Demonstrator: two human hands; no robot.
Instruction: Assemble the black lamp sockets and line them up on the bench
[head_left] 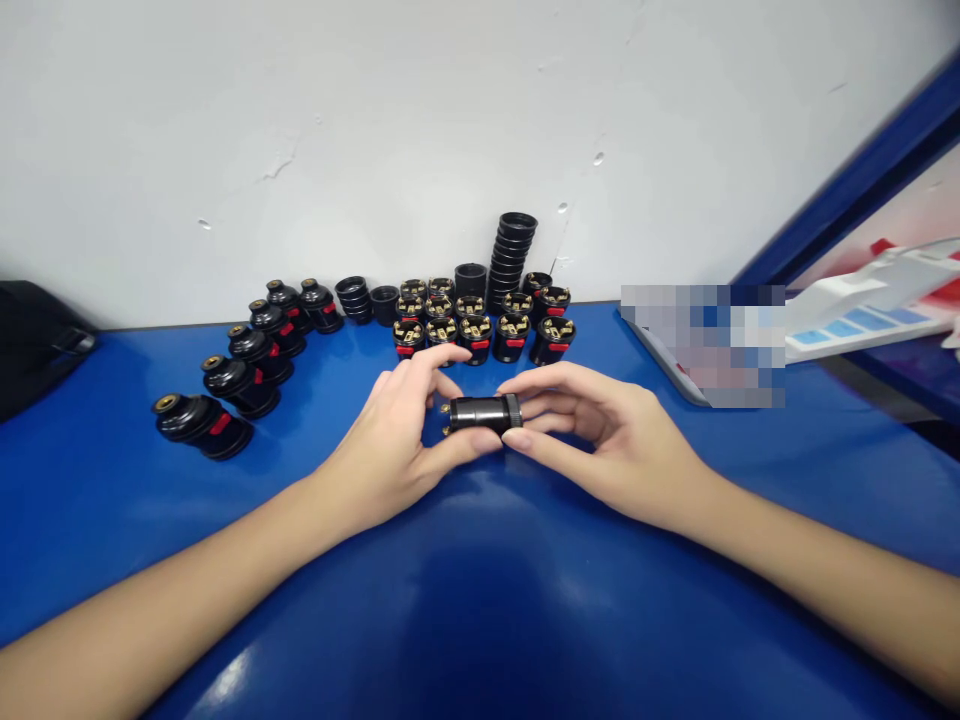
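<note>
A black lamp socket (484, 412) with brass contacts on its left end lies sideways between both my hands, just above the blue table (480, 600). My left hand (401, 440) pinches its left part with thumb and fingers. My right hand (600, 440) grips its ridged right end with thumb and fingertips.
Behind my hands stand several socket cores with brass and red parts (480, 325), a tall stack of black rings (511, 255) and shorter ring stacks (352, 298). A row of assembled black sockets (240, 385) runs along the left. A black bag (34, 340) sits far left; white-and-blue sheets (862, 320) at right.
</note>
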